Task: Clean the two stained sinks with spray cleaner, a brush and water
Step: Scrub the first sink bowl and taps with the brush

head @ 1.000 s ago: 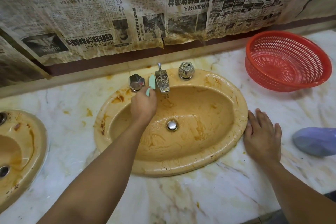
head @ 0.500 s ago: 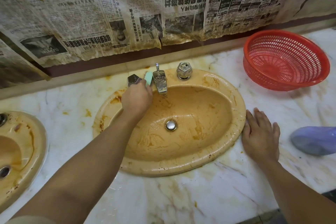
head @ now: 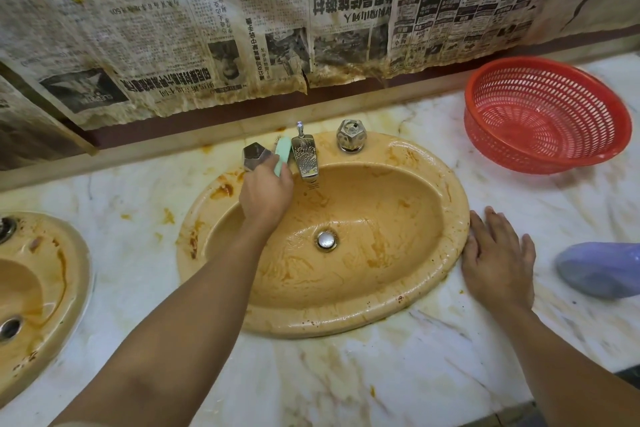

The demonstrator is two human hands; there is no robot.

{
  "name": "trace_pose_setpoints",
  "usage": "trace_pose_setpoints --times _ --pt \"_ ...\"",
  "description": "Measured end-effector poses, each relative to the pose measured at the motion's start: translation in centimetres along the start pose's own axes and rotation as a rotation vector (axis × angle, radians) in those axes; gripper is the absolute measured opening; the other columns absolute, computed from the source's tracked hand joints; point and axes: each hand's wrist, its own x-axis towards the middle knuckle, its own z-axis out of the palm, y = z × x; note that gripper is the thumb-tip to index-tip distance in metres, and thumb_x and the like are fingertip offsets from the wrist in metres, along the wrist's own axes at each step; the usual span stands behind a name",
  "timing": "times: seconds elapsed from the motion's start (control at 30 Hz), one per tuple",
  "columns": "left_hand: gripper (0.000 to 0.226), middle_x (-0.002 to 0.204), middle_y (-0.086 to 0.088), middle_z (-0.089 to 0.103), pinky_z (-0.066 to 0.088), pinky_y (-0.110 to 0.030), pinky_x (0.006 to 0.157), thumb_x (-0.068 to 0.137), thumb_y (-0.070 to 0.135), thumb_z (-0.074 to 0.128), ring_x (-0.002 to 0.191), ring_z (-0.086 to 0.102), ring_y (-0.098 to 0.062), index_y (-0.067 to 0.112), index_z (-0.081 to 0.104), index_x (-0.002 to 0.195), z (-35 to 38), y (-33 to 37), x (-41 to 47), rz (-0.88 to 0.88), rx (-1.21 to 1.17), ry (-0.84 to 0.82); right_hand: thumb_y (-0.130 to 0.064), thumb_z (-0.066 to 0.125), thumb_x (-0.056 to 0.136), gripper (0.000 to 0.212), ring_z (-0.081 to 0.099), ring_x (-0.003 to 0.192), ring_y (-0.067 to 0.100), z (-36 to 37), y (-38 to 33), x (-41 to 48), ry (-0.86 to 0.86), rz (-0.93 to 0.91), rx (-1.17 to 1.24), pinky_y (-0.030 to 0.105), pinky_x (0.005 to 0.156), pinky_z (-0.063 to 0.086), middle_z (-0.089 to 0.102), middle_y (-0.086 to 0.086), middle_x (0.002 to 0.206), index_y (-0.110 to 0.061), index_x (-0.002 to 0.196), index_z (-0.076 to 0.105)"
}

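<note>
Edging toward the knob (head: 254, 156), my left hand (head: 266, 196) grips the brush (head: 282, 156), its length pointing wallward; right hand (head: 497, 263) spread flat on the table (head: 381, 374).

Stained newspapered wall (head: 166, 28), seemingly marble countertop (head: 381, 378)

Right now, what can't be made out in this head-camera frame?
1. Brush: head view, mostly hidden in the grip of the left hand; only a green end shows.
2. Left sink: cut off by the frame's left edge.
3. Purple object: cut off by the right edge, blurred; unidentifiable.
</note>
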Motion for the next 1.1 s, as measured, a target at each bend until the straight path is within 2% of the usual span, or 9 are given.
trace_pose_setpoints --times 0.17,0.27,0.37,0.43,0.5,0.63,0.87,1.0,1.1 --pt "0.043 0.083 -0.003 0.07 0.046 -0.031 0.049 0.105 0.033 0.05 0.066 0.063 -0.022 0.024 0.059 0.146 0.4 -0.7 -3.9 -0.021 0.04 -0.012 -0.044 0.016 0.102 0.061 0.017 0.156 0.014 0.0 0.1 0.0 0.0 -0.006 0.007 0.053 0.126 0.009 0.026 -0.003 0.168 -0.028 0.158 0.037" --pt "0.044 0.102 -0.008 0.075 0.059 -0.04 0.065 0.104 0.035 0.05 0.083 0.069 -0.028 0.025 0.059 0.146 0.5 -0.9 -1.9 -0.036 0.007 -0.005 -0.044 0.016 0.102 0.061 0.017 0.156 0.014 -0.1 0.0 0.0 0.006 -0.006 0.014 0.053 0.126 0.009 0.027 -0.003 0.168 -0.029 0.157 0.038" --pt "0.043 0.125 -0.008 0.071 0.055 -0.036 0.08 0.104 0.033 0.053 0.109 0.065 -0.03 0.024 0.061 0.145 0.3 0.8 0.9 -0.066 -0.062 -0.029 -0.044 0.017 0.102 0.061 0.016 0.156 0.014 -0.1 0.1 0.0 0.003 -0.007 0.019 0.053 0.126 0.009 0.027 -0.003 0.168 -0.028 0.157 0.037" --pt "0.042 0.133 -0.008 0.068 0.054 -0.039 0.086 0.104 0.031 0.054 0.117 0.063 -0.029 0.021 0.062 0.145 0.4 1.5 1.3 -0.103 -0.126 -0.024 -0.043 0.018 0.101 0.061 0.017 0.156 0.014 -0.1 0.1 -0.1 0.0 -0.013 0.015 0.053 0.126 0.008 0.026 -0.003 0.168 -0.028 0.157 0.037" --pt "0.042 0.134 -0.008 0.068 0.056 -0.04 0.088 0.105 0.029 0.054 0.114 0.065 -0.029 0.019 0.063 0.144 0.4 1.4 0.0 -0.122 -0.152 -0.01 -0.043 0.019 0.101 0.061 0.017 0.156 0.014 -0.1 0.2 0.0 -0.001 -0.014 0.013 0.053 0.126 0.009 0.026 -0.003 0.168 -0.028 0.157 0.037" --pt "0.042 0.123 -0.009 0.074 0.056 -0.035 0.067 0.103 0.029 0.057 0.086 0.07 -0.026 0.02 0.064 0.143 0.1 -0.5 -2.7 -0.161 -0.191 0.008 -0.043 0.02 0.101 0.061 0.017 0.156 0.014 0.0 0.3 0.0 -0.003 -0.015 -0.002 0.053 0.126 0.01 0.026 -0.003 0.168 -0.028 0.157 0.037" --pt "0.041 0.133 -0.011 0.068 0.058 -0.041 0.092 0.105 0.027 0.053 0.111 0.068 -0.029 0.019 0.063 0.143 0.3 2.8 2.6 -0.248 -0.218 -0.024 -0.044 0.019 0.101 0.061 0.017 0.156 0.014 0.0 0.3 0.1 -0.007 -0.015 0.005 0.052 0.126 0.009 0.026 -0.003 0.168 -0.028 0.158 0.037" --pt "0.041 0.138 -0.012 0.066 0.054 -0.033 0.089 0.104 0.026 0.054 0.113 0.065 -0.028 0.016 0.064 0.142 -0.8 1.4 2.0 -0.142 -0.153 -0.111 -0.044 0.018 0.101 0.061 0.018 0.156 0.014 -0.1 0.2 0.1 -0.004 -0.013 0.007 0.052 0.126 0.009 0.027 -0.003 0.168 -0.028 0.158 0.037" --pt "0.041 0.134 -0.013 0.068 0.056 -0.035 0.082 0.104 0.025 0.055 0.1 0.066 -0.027 0.016 0.065 0.142 -1.5 -0.7 0.3 -0.029 -0.077 -0.166 -0.044 0.018 0.102 0.061 0.018 0.156 0.014 0.0 0.2 0.0 -0.003 -0.012 0.001 0.053 0.126 0.01 0.027 -0.002 0.168 -0.028 0.158 0.036"
